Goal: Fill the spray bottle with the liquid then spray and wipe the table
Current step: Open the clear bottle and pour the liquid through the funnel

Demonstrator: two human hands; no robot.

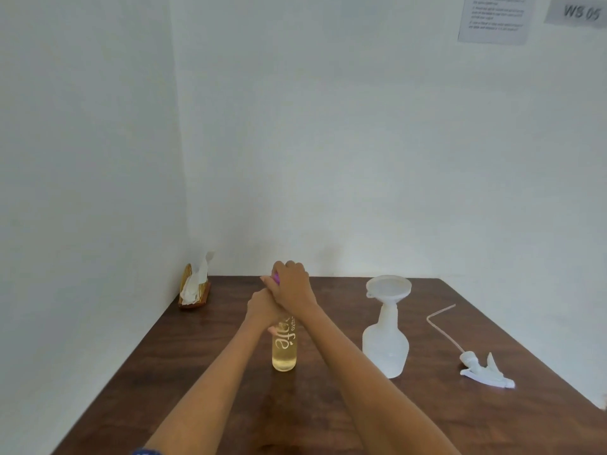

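A clear bottle (pixel 284 351) of pale yellow liquid stands upright in the middle of the brown table (pixel 328 415). My left hand (pixel 262 307) grips the bottle's upper body. My right hand (pixel 291 285) is curled over its purple cap (pixel 277 277), which is mostly hidden. To the right stands the white translucent spray bottle (pixel 386 346), with a white funnel (pixel 388 289) seated in its neck. The spray head (pixel 484 371), with its long thin tube (pixel 441 326), lies on the table further right.
A wooden holder with white napkins (pixel 195 284) sits in the table's far left corner against the wall. White walls close in on the left and behind. Papers (pixel 494 18) hang on the back wall, top right.
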